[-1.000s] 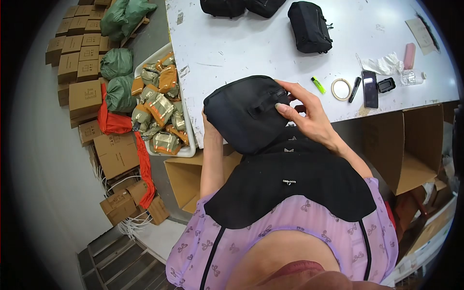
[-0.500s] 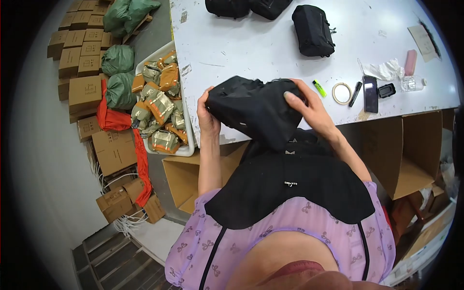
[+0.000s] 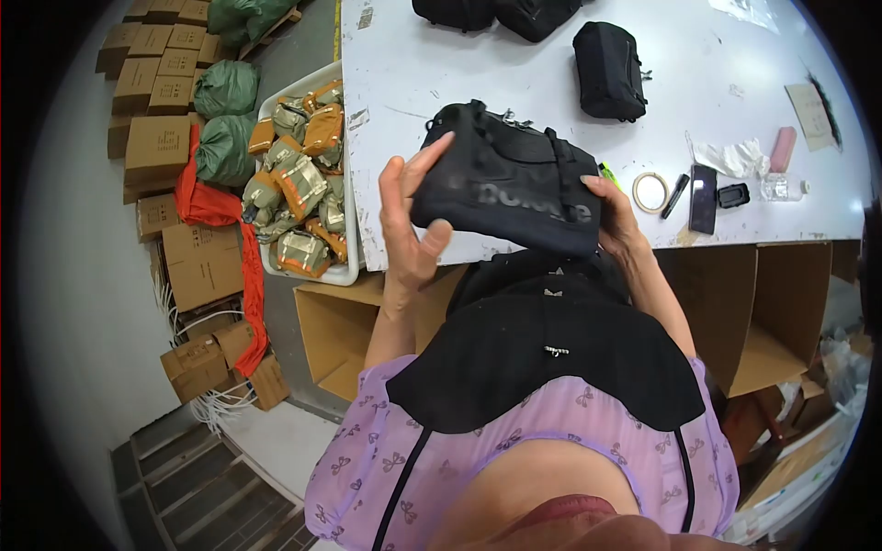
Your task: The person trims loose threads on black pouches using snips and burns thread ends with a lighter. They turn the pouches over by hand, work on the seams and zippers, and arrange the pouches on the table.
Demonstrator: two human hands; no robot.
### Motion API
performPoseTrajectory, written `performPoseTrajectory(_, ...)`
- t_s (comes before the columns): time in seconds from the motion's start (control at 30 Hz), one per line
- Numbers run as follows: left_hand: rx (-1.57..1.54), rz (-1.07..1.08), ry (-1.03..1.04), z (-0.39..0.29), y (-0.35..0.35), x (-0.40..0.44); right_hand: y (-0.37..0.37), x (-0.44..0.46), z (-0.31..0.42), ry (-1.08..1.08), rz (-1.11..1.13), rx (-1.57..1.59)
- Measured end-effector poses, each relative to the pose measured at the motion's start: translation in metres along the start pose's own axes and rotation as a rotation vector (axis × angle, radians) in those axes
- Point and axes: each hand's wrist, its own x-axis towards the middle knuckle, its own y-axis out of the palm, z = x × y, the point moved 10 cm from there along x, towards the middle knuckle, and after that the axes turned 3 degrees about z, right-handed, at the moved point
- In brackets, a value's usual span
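Clasping the black bag [image 3: 514,179], the right hand [image 3: 621,219] hides some fingers behind it; the left hand [image 3: 405,234] splays wide, contact unclear.

One head-worn camera is looking forward and steeply down from above the person's own chest. The purple blouse [image 3: 570,404] is lying closest to the lens, filling the lower middle of the view. Farther out, the left hand [image 3: 411,241] and right hand [image 3: 621,213] are showing near the centre, at close range, with the black bag [image 3: 510,193] above the table's [image 3: 395,83] near edge. The table's left edge is running almost straight up the view, left of centre, while its surface is reaching the top. Beyond that edge, the camera is taking in cardboard boxes [image 3: 152,151] well away. The wide lens is curving the outer parts and darkening the corners.
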Motion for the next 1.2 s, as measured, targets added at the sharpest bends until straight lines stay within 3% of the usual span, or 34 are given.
performPoseTrajectory(0.1,0.164,-0.113,0.081,-0.010,0.002,0.002,-0.032,0.012,-0.022,0.040,0.000,0.247)
performPoseTrajectory(0.17,0.326,-0.099,-0.050,0.008,-0.003,0.000,-0.038,0.013,-0.025,0.045,-0.030,0.296)
performPoseTrajectory(0.27,0.014,-0.086,-0.437,0.047,0.015,-0.013,-0.034,0.019,-0.028,0.043,-0.007,0.324)
performPoseTrajectory(0.37,0.256,0.099,-0.199,0.007,0.043,0.001,-0.043,0.028,-0.028,0.002,0.045,0.297)
performPoseTrajectory(0.5,0.264,0.077,-0.066,-0.002,0.060,-0.005,-0.098,0.060,-0.059,0.066,0.012,0.202)
performPoseTrajectory(0.53,0.258,0.076,-0.062,-0.001,0.061,-0.006,-0.072,0.045,-0.038,-0.006,-0.061,0.113)
performPoseTrajectory(0.67,0.255,0.076,-0.035,-0.001,0.057,-0.007,-0.056,0.051,-0.028,-0.045,-0.011,0.085)
performPoseTrajectory(0.9,0.280,0.025,0.009,-0.001,0.052,-0.011,-0.040,0.047,-0.002,-0.138,-0.050,-0.557)
performPoseTrajectory(0.97,0.284,0.019,0.017,-0.002,0.050,-0.011,-0.058,0.050,-0.016,0.017,-0.121,-0.515)
performPoseTrajectory(1.07,0.303,0.034,0.008,-0.002,0.049,-0.009,-0.040,0.036,0.018,-0.222,-0.193,-0.715)
performPoseTrajectory(1.2,0.330,0.069,-0.032,0.000,0.049,-0.007,0.004,0.000,0.060,-0.208,-0.260,-0.683)
